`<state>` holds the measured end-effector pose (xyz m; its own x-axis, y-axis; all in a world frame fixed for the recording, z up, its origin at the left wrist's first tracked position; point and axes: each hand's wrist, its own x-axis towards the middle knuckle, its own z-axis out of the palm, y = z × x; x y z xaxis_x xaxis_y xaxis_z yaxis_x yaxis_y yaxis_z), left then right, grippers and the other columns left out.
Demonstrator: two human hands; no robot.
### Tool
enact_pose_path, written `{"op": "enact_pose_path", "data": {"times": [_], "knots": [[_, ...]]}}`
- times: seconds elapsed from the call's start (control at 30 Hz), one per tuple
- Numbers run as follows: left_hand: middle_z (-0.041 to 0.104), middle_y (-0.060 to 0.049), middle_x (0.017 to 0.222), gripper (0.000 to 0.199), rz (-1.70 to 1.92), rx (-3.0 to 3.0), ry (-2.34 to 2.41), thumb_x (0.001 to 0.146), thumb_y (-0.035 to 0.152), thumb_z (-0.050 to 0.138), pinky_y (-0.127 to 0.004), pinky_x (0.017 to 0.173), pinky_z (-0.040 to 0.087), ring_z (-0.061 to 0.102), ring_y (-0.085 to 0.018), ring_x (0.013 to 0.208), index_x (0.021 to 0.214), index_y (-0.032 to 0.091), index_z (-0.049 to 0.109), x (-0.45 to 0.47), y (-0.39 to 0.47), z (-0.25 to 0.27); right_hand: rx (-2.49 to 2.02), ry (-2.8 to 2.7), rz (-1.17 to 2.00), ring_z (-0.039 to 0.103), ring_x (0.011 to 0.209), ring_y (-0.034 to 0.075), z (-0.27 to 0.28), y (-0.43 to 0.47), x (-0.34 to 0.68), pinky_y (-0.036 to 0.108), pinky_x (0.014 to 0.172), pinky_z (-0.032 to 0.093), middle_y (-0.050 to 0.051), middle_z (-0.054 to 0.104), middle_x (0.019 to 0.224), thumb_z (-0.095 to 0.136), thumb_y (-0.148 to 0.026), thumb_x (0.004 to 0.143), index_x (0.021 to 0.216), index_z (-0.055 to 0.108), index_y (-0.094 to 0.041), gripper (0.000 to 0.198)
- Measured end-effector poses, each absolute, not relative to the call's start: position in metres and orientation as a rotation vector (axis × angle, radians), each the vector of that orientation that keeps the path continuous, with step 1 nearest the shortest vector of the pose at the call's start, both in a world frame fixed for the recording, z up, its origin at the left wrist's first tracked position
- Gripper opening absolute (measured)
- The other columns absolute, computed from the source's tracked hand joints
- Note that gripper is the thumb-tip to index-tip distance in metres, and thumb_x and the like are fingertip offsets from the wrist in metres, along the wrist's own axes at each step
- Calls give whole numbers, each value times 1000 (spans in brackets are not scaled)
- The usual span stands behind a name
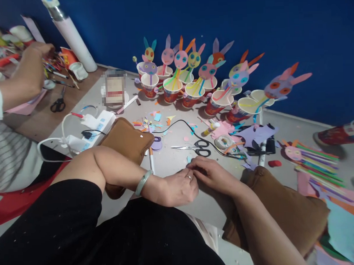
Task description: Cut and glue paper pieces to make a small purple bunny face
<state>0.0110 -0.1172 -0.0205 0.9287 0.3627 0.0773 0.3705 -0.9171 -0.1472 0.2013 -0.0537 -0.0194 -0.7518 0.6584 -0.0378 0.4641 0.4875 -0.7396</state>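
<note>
My left hand (178, 189), with a jade-coloured bangle (144, 182) at the wrist and a ring, is closed near the table's front edge. Its fingertips meet those of my right hand (212, 173), whose fingers are bent and pressed together. Whatever lies between the fingertips is hidden or too small to name. A small light-blue paper scrap (189, 159) shows just beyond them. Past the hands lie black-handled scissors (201, 148), blades pointing left. A marker (151, 161) and a purple paper piece (156, 144) are left of the scissors.
Paper cups (173, 91) with paper rabbit heads line the blue wall. Brown cushions (127, 138) flank my arms. A power strip (99, 130) lies left; a black cable (191, 128) crosses the table. Colored straws (322, 163) lie right. Another person's arm (24, 76) reaches in at left.
</note>
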Motion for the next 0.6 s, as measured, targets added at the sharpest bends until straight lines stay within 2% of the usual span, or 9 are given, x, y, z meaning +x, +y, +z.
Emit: {"op": "enact_pose_path", "data": {"times": [0.13, 0.23, 0.3, 0.43, 0.5, 0.6], "knots": [[73, -23, 112, 36, -166, -2950, -586, 96, 27, 51, -50, 98, 51, 70, -36, 107, 116, 6, 71, 4, -115, -25, -944, -2436, 1222, 68, 87, 18, -8, -52, 203, 33, 78, 56, 8, 73, 97, 55, -22, 96, 103, 71, -21, 17], [72, -23, 116, 38, -221, -2957, -571, 96, 31, 54, -52, 104, 46, 68, -35, 110, 119, 4, 69, 0, -115, -32, -1011, -2366, 1235, 70, 85, 18, 12, -51, 215, 32, 77, 57, 6, 75, 97, 59, -29, 96, 103, 72, -23, 15], [72, -23, 117, 37, -230, -2981, -555, 97, 33, 55, -51, 104, 45, 67, -33, 109, 118, 6, 68, -2, -113, -37, -1158, -2308, 1088, 71, 83, 19, 27, -50, 229, 33, 75, 57, 6, 76, 93, 63, -32, 93, 99, 72, -24, 13], [70, -24, 120, 38, -223, -3002, -499, 97, 36, 55, -52, 104, 43, 66, -33, 110, 120, 7, 66, -4, -110, -41, -1601, -2132, 579, 69, 77, 22, 49, -48, 272, 35, 68, 54, 7, 75, 90, 64, -34, 91, 99, 71, -24, 14], [70, -24, 120, 40, -207, -3006, -492, 97, 36, 56, -52, 106, 42, 65, -34, 111, 122, 6, 64, -5, -110, -40, -1738, -2188, 378, 65, 66, 22, 52, -46, 296, 36, 63, 51, 8, 73, 81, 63, -32, 89, 98, 71, -22, 16], [70, -26, 120, 43, -205, -3036, -479, 97, 37, 58, -52, 105, 42, 66, -33, 110, 125, 5, 62, -5, -109, -37, -1866, -2304, 143, 64, 66, 23, 45, -41, 323, 37, 62, 47, 10, 72, 79, 59, -27, 89, 95, 72, -20, 16]]}}
